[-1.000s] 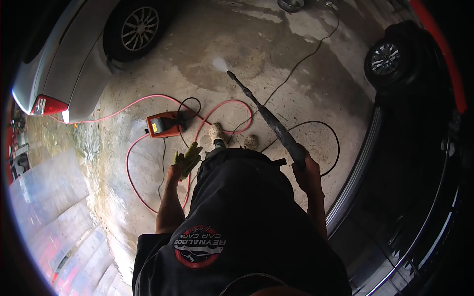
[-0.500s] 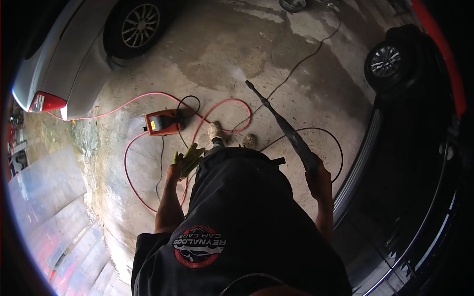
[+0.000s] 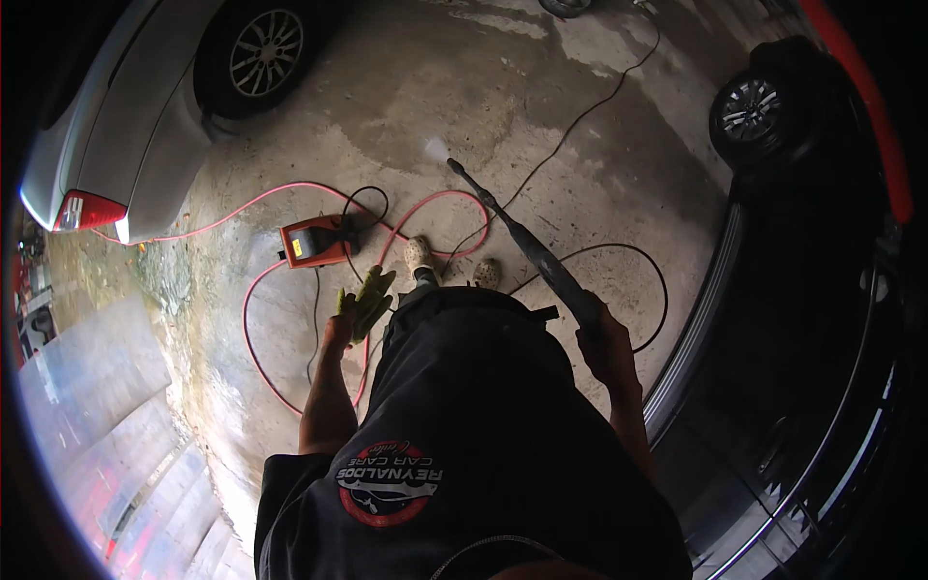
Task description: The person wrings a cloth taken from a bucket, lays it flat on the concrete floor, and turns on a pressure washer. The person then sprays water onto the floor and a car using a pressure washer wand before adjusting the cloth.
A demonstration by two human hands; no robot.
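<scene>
My right hand (image 3: 607,340) is wrapped round the rear grip of a long black spray wand (image 3: 528,242). The wand slants up and to the left over the concrete floor, and a small white spray leaves its tip. In my left hand (image 3: 338,329) is a pair of yellow-green gloves (image 3: 365,304), bunched and pointing away from me. An orange and black machine (image 3: 317,241) stands on the floor just beyond the gloves, with a red hose (image 3: 247,333) curling around it.
A silver car (image 3: 135,126) is at the upper left, a black vehicle (image 3: 773,319) along the right. A black hose (image 3: 661,280) loops beside the wand. A thin dark cable (image 3: 580,118) crosses the wet floor (image 3: 406,126). A round metal object (image 3: 565,8) lies at the top.
The wand and my right hand swung right, then back left, with the spray still coming out. My left hand keeps hold of the gloves and has hardly moved.
</scene>
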